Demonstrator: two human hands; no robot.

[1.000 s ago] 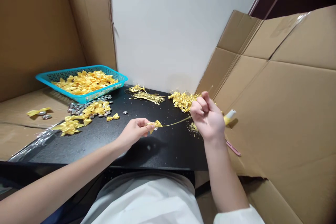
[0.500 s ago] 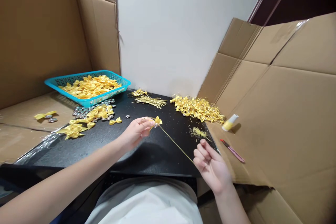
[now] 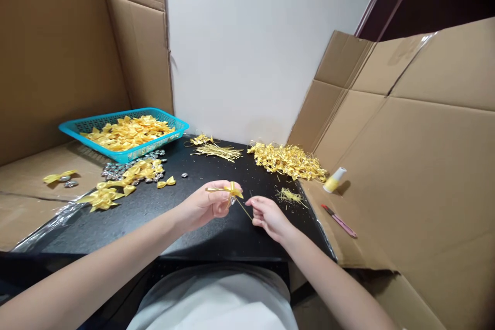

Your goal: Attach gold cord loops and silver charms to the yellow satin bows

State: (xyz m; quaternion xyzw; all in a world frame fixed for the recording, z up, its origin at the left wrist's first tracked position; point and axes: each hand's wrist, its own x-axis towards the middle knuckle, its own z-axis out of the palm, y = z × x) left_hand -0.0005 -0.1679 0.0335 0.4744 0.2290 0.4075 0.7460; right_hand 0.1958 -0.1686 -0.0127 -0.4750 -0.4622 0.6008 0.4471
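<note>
A yellow ribbon bow (image 3: 233,190) is pinched between the fingertips of my left hand (image 3: 209,200), above the black tabletop. A shiny silvery piece hangs just under the bow, partly hidden by the fingers. From the bow a thin gold cord (image 3: 244,209) runs down to the right, and its other end is gripped in the closed fingers of my right hand (image 3: 268,217). A gold loop also sticks out to the left over my left hand. The two hands are close together.
A blue basket (image 3: 124,157) of yellow bows stands back left. Silver beads (image 3: 116,171) and loose bows (image 3: 103,199) lie before it. Gold cords (image 3: 218,152), piled finished bows (image 3: 288,161), cord scraps (image 3: 290,196), a glue bottle (image 3: 334,180) and pink-handled tool (image 3: 340,221) lie farther right. Cardboard walls flank the table.
My right hand has moved left and up, close to my left hand, and the visible stretch of cord between them is shorter. My left hand still pinches the bow.
</note>
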